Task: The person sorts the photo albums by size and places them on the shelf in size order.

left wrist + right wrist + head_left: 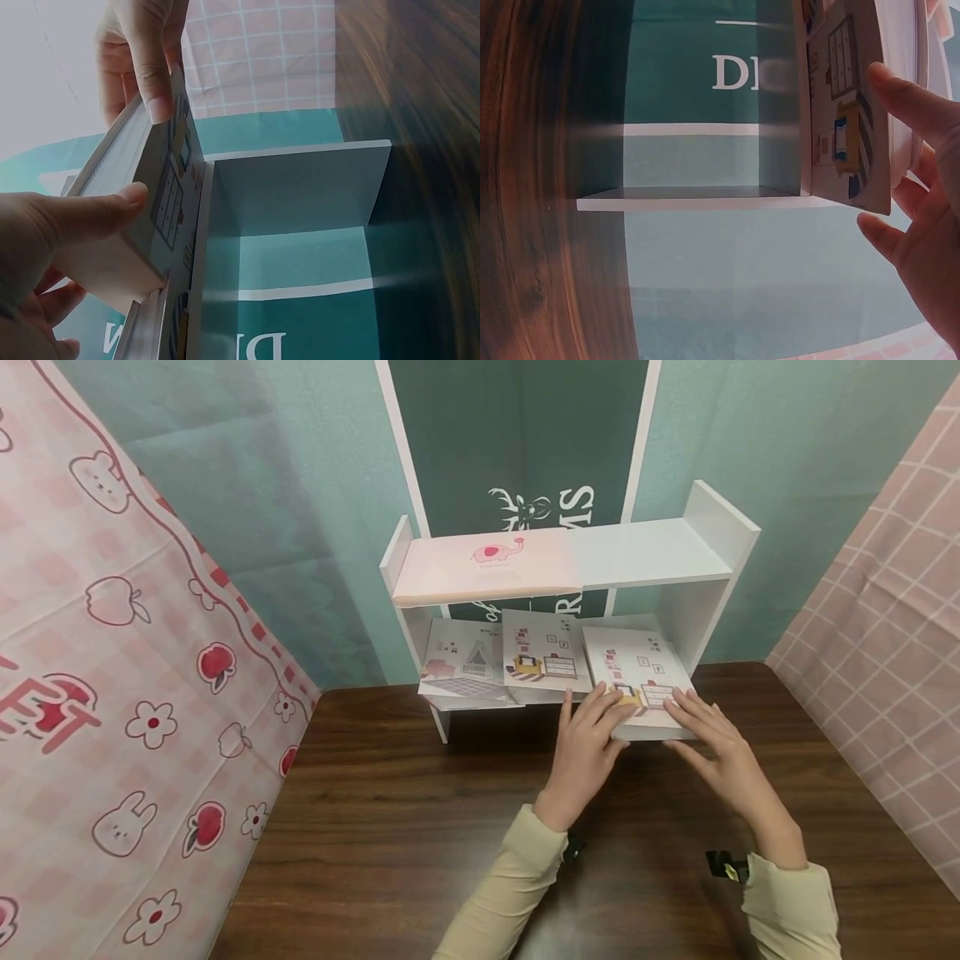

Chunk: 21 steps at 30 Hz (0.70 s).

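A thick white book (637, 670) with furniture drawings on its cover lies on the right part of the lower shelf, its front end jutting past the shelf edge. My left hand (583, 753) grips its near left corner, fingers over the cover and thumb low at the front. On the near right corner my right hand (716, 760) does likewise, fingertips on top and thumb below the edge. From beneath, the left wrist view shows the left thumb (97, 217) against the book's side. In the right wrist view the right thumb (907, 101) presses at its lower edge.
A white two-tier shelf (708, 539) stands on the dark wooden table (360, 793). Beside the held book are a middle book (543, 647) and a left stack of books (465, 660). A pink elephant-printed item (487, 564) lies on the top tier. Patterned curtains flank the table.
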### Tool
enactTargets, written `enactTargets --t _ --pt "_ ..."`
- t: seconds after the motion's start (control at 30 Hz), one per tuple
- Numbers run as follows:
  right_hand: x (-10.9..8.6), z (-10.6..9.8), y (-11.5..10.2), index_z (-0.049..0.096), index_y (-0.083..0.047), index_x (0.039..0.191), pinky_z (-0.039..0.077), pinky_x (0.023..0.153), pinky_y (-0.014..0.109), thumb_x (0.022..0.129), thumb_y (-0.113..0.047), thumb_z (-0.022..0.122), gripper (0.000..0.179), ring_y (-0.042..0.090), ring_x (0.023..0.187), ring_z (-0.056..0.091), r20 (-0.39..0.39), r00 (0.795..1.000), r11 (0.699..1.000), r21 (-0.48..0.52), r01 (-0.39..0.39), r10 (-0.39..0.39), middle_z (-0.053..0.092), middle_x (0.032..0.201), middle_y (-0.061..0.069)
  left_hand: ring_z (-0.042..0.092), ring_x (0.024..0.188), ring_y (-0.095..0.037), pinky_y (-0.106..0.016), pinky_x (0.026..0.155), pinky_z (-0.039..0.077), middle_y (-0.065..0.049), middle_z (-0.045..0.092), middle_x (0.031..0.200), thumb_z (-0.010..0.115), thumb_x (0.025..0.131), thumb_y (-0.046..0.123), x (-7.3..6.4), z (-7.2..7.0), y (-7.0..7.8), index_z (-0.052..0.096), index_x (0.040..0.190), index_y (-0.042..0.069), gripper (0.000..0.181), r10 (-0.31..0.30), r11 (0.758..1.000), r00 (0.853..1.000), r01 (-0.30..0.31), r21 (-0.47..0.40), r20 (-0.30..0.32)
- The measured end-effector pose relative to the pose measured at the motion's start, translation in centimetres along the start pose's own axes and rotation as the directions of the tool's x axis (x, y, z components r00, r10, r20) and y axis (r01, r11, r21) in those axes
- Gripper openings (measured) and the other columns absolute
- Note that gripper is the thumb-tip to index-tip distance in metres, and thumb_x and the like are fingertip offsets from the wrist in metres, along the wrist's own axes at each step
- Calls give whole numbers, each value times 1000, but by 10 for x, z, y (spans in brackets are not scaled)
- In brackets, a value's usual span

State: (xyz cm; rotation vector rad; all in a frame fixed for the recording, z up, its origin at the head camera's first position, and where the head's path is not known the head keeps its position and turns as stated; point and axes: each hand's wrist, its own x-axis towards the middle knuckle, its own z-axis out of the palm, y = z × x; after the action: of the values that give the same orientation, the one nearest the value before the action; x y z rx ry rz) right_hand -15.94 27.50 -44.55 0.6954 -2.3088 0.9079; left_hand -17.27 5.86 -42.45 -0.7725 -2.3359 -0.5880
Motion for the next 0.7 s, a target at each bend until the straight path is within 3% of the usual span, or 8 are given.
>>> enactTargets --t 0.3,0.47,0.7 --pt "1 3 3 50 -6 133 13 115 43 65 17 72 75 34 136 29 11 1000 1000 15 -20 20 40 142 19 32 135 -11 -49 113 17 6 53 132 74 76 28 3 3 -3 60 121 27 46 3 999 1000 -3 40 -3" --pt "3 4 4 49 -6 134 12 115 46 67 17 71 74 32 137 27 20 999 999 21 -38 38 39 143 18 31 136 -9 -48 114 12 7 52 133 75 76 27 4 4 -5 60 121 28 47 -13 1000 1000 13 24 11" --pt "6 7 6 49 -5 134 12 113 51 68 16 70 72 34 137 28 1 1000 1000 17 -17 17 39 143 19 30 136 -9 -48 114 15 7 51 134 74 77 28 7 6 -7 59 121 27 46 -13 1000 1000 13 17 12"
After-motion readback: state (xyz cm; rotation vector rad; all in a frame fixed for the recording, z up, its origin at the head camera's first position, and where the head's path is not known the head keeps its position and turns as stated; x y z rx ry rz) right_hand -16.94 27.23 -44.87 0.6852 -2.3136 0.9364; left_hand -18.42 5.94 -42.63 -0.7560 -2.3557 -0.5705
